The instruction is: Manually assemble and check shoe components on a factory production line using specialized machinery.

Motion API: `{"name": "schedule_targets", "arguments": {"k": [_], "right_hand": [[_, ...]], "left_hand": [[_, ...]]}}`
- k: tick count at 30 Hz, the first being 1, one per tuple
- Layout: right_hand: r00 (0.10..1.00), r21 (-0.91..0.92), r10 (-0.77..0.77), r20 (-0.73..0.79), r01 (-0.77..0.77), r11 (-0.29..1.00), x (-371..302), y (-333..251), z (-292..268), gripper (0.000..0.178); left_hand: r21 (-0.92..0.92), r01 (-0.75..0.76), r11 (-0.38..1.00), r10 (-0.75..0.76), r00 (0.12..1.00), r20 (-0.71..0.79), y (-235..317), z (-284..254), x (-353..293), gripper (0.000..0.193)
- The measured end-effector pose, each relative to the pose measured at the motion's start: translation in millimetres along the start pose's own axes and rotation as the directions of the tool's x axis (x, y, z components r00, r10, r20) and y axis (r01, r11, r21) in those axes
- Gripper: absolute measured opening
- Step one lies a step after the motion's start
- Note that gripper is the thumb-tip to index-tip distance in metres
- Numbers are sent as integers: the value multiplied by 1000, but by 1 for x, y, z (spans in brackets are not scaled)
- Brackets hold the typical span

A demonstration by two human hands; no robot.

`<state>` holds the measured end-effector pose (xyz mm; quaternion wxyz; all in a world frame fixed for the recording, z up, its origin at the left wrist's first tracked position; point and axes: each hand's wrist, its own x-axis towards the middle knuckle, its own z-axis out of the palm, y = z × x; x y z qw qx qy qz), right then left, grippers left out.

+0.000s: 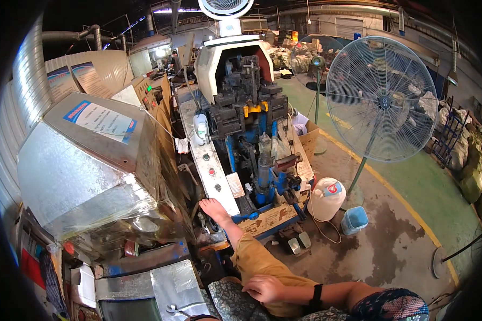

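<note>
A factory floor, seen from my seat at the blue machine [260, 160]. My right hand [265, 289] rests on my khaki trouser leg [254, 259], its fingers [251, 290] loosely curled together against the cloth and holding nothing. My left hand is out of view. That leg stretches forward, the bare foot [214, 208] propped on the machine's lower edge, just below the white button panel [211, 171]. Two foot pedals [299, 243] sit on the floor nearby, beside a white jug [325, 199] and a blue bucket [354, 219]. By my reading this is a waiting step. Reaching the panel would call for lifting the hand off the knee and leaning well forward.
</note>
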<state>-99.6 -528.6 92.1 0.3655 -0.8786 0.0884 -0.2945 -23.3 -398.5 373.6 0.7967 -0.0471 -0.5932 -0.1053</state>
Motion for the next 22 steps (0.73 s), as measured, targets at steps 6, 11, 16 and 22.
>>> {"name": "schedule_targets", "arguments": {"k": [6,11,16,22], "right_hand": [[1000,3,15,21,-15,1000,-4,1,0,14],[997,-54,64,40,-62,997,-8,0,-6,12],[999,-64,36,39,-33,997,-11,3,-10,12],[998,-63,-27,58,31,998,-12,4,-8,12]], "left_hand": [[-117,-204,972,208,978,21,3,-10,-11,33],[-84,76,994,-79,996,-38,24,8,-12,36],[187,150,971,-149,989,-19,41,11,-10,36],[123,-362,924,331,918,218,7,-14,-32,33]]}}
